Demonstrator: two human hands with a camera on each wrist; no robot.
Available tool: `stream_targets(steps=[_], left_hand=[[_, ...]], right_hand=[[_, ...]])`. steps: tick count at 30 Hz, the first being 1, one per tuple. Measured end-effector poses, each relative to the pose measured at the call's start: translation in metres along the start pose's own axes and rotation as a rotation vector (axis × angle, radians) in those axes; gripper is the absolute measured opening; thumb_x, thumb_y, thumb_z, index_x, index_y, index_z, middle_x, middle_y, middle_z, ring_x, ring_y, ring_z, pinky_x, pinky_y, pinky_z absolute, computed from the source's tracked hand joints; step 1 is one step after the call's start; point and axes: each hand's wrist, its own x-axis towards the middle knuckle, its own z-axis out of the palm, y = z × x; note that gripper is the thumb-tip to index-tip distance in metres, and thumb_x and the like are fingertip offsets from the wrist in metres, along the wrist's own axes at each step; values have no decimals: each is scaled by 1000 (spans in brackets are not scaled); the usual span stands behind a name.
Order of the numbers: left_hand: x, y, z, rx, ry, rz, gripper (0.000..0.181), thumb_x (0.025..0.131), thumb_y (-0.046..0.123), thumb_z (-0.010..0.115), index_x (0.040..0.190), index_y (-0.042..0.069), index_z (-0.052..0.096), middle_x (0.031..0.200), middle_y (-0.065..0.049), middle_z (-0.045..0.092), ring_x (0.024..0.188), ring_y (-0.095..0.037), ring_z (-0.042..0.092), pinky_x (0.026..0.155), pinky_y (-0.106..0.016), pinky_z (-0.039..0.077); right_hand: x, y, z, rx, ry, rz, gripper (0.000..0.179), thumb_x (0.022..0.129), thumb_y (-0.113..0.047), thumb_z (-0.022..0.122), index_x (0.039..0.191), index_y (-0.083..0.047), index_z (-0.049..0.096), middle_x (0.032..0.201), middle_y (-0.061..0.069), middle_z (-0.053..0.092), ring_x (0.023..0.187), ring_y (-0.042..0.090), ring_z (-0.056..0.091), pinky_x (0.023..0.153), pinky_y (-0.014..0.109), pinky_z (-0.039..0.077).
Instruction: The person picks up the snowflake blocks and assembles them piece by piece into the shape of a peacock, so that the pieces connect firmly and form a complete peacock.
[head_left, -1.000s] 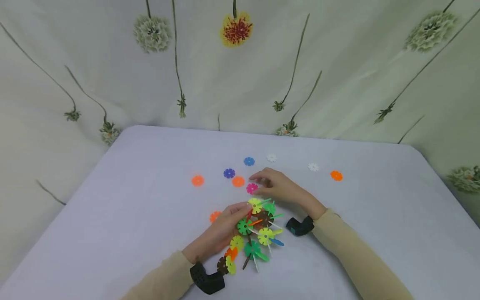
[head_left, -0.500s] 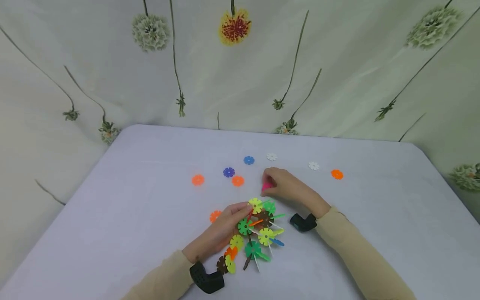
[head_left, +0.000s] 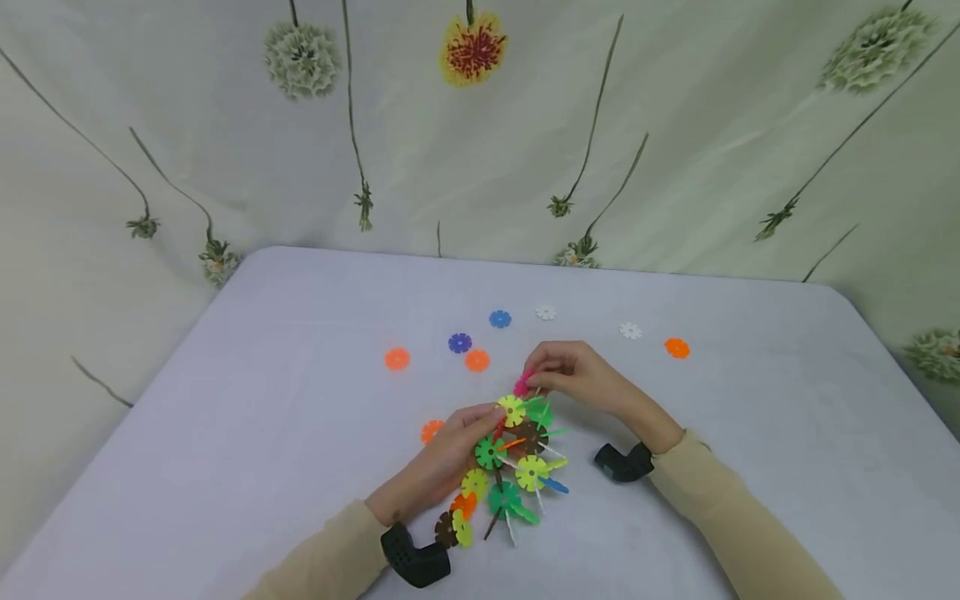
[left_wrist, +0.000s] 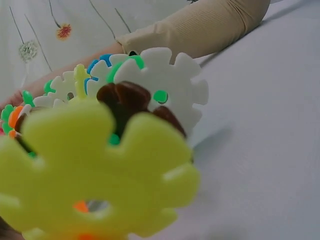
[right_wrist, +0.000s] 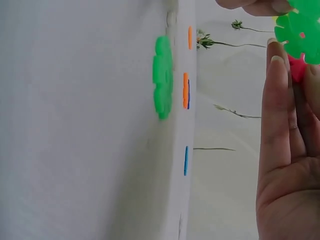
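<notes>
Cluster of slotted discs (head_left: pixel 531 472), held over the near part of the desk (head_left: pixel 262 400). The left hand (head_left: pixel 453 446) grips it near the top, thumb against the upper yellow disc (head_left: pixel 512 411). The right hand (head_left: pixel 573 375) pinches a pink disc (head_left: pixel 522 384) between thumb and fingers, just beyond the cluster's top. Joining the pink disc there appears to be the step in hand. It is best done by bracing the receiving disc close to the joint, setting the two discs crosswise, lining up slot with slot, and pressing straight; a sideways push could loosen neighbouring discs. Hidden: most of the left fingers, behind the cluster, and much of the pink disc, behind a green disc (right_wrist: pixel 300 35) in the right wrist view. Whether pink and cluster touch cannot be told. In the left wrist view, a blurred yellow disc (left_wrist: pixel 100 165) blocks the grip.
</notes>
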Motion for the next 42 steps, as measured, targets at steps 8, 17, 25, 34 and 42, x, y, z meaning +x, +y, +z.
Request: stream_targets(steps=[8,17,25,34,42], left_hand=[[0,0,0,-36,-37,-22,45,100,26,45,124,-12,50,104,-9,63,94,-18,61,88,-32,47],[0,3,-1,-83,-36,-10,46,101,26,42,128,-11,46,107,-9,64,97,-18,61,90,-34,45],[-1,3,-2,-107,-50,14,45,102,24,41,128,-12,45,106,-9,64,94,-18,62,88,-35,46],[-1,1,-2,-97,-66,9,40,101,23,42,121,-10,53,103,-9,64,92,-18,62,87,-33,48],[-1,1,-1,-81,-59,-7,36,101,23,44,117,-7,56,103,-9,63,93,-20,62,86,-34,48]], right_hand=[[-2,6,-1,66,-22,-18,5,88,8,58,90,8,63,84,15,68,73,21,65,66,37,54],[2,7,3,109,12,-79,6,89,6,57,90,10,60,85,16,68,77,22,67,69,38,54],[0,-1,4,3,66,-26,9,88,8,58,92,7,65,83,11,68,71,20,64,64,34,53],[0,0,7,13,21,-21,8,87,6,60,91,7,66,84,10,68,75,21,64,70,36,54],[1,3,7,17,-30,-72,8,88,6,59,92,7,65,83,11,66,70,22,61,66,35,53]])
